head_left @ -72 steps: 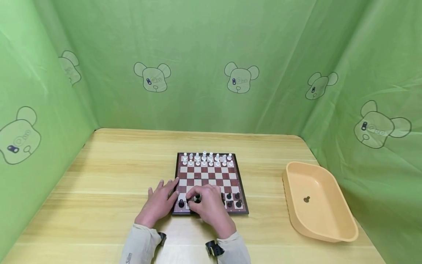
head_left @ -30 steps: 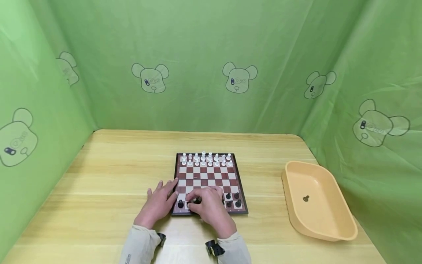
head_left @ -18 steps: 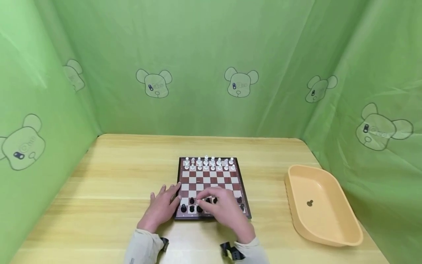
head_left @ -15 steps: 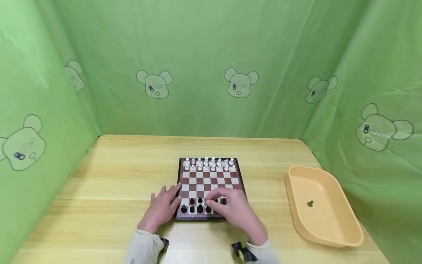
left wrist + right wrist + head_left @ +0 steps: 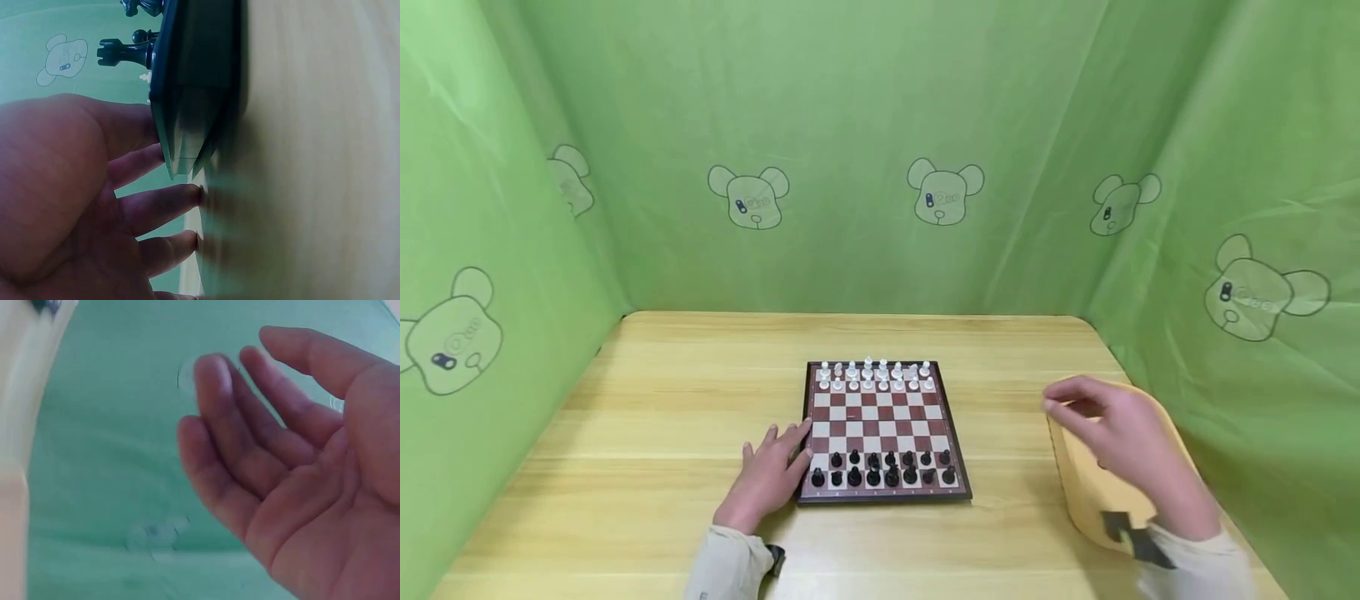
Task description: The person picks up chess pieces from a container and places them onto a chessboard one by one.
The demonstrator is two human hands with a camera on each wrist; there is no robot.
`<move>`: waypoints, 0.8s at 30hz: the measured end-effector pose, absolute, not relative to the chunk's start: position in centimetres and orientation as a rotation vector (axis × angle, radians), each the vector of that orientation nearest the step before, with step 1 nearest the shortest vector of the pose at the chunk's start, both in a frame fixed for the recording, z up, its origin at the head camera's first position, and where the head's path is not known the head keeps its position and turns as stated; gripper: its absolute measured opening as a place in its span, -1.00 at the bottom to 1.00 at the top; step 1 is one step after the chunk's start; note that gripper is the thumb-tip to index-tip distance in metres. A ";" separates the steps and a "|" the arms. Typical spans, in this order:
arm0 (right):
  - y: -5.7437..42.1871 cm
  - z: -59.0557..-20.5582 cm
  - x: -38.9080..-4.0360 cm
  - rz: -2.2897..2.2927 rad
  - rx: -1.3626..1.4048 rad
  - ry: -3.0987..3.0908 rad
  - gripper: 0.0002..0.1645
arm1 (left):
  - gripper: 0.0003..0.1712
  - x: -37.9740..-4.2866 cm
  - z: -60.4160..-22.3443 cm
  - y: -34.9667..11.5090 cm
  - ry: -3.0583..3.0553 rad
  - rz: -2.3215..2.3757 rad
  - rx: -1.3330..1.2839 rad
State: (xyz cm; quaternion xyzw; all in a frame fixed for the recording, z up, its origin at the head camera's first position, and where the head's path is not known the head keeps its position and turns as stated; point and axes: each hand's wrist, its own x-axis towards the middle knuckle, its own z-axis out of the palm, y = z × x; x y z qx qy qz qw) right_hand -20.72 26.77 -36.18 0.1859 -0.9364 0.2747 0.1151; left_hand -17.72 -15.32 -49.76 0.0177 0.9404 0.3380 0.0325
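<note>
My left hand (image 5: pixel 765 479) lies with relaxed, spread fingers at the left side of the chessboard (image 5: pixel 868 429). Its thumb and forefinger touch the board's edge, while other fingertips rest on the table, as the left wrist view shows. My right hand (image 5: pixel 1131 437) hovers over the orange tray (image 5: pixel 1067 500), fingers loosely bent and nothing between them; its palm in the right wrist view is bare. Black chess pieces (image 5: pixel 891 477) stand in two rows at the board's near side, with a black rook (image 5: pixel 125 53) at the near left corner. White chess pieces (image 5: pixel 883 371) line the far side.
The tray stands on the wooden table (image 5: pixel 700 383) to the right of the board, with a small dark piece (image 5: pixel 1101 464) in it, mostly hidden by my right hand. Green cloth walls (image 5: pixel 850 250) enclose the table at the back and both sides.
My right hand left the black pieces after working along their row, and moved right to above the tray. The black rows now show unhidden. My left hand has stayed at the board's edge.
</note>
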 end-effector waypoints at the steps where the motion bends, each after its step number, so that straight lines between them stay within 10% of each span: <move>1: 27.8 -35.8 -21.1 0.769 0.528 -2.758 -0.77 | -0.38 -17.7 -49.7 -15.3 2.893 1.043 0.052; 11: 34.8 -39.2 -25.2 0.600 0.470 -3.093 -0.33 | -0.38 -17.7 -49.7 -15.4 2.886 1.045 0.037; 24: 35.7 -44.5 -26.0 0.687 0.550 -3.303 -0.23 | -0.39 -17.8 -49.7 -15.1 2.887 1.065 0.043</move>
